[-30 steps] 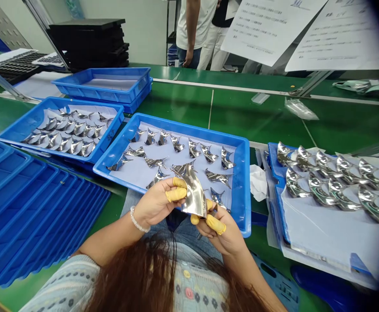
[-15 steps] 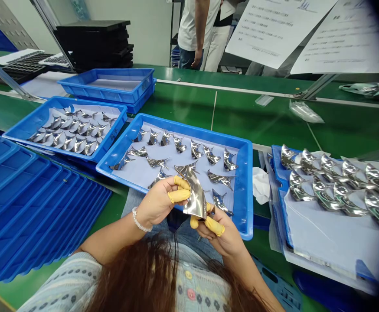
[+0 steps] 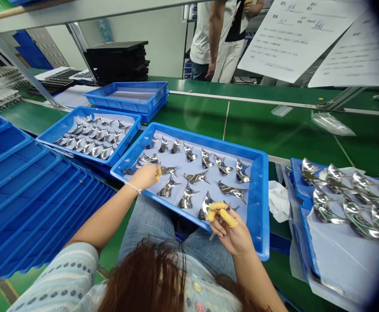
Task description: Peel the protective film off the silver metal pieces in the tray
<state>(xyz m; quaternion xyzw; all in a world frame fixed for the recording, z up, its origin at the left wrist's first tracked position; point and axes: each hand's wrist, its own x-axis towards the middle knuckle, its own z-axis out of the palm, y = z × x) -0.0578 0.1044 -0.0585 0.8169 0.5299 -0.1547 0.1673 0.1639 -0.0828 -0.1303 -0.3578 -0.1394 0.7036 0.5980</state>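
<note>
Metal pcs (image 3: 187, 197), shiny, curved & pointy, lie spread on white liner (image 3: 213, 186) in the mid blue tray (image 3: 259, 208); clock dirs run from that tray's ctr, 12 = far side. Row of 7 along the 12 side, others looser twd 6.

L hand (image 3: 147, 175) at 9, over the tray's near-L edge, yellow finger cots (image 3: 158, 172) on, tips right by one pc (image 3: 170, 170). Can't tell if L grip has it or is just beside it. Bracelet (image 3: 133, 187) on L wrist.

R hand (image 3: 230, 229) at 5, by the near rim, fingers bent, cots on too; another pc (image 3: 205, 206) is close on its 10 side. Thin rod (image 3: 212, 237) shows at the hand's 8; can't tell if R grip is clenched on it or not.

Legs (image 3: 150, 229) in jeans at 7, below tray edge.

Around: 2nd blue tray (image 3: 126, 145) at 10, similar pcs packed tight. Stacked blue trays (image 3: 144, 104) at 11, black stack (image 3: 118, 63) farther out, same dir. Big nested blue stack (image 3: 30, 195) at 9. Crumpled paper (image 3: 278, 201) at 3, btwn mid tray & R-side tray (image 3: 302, 193), which has rows of curved pcs (image 3: 328, 208). Clear plastic bag (image 3: 332, 123) at 2 on green surface (image 3: 248, 130). Printed sheets (image 3: 283, 39) at 1. Ppl (image 3: 207, 39) stand at 12, past the surface.
</note>
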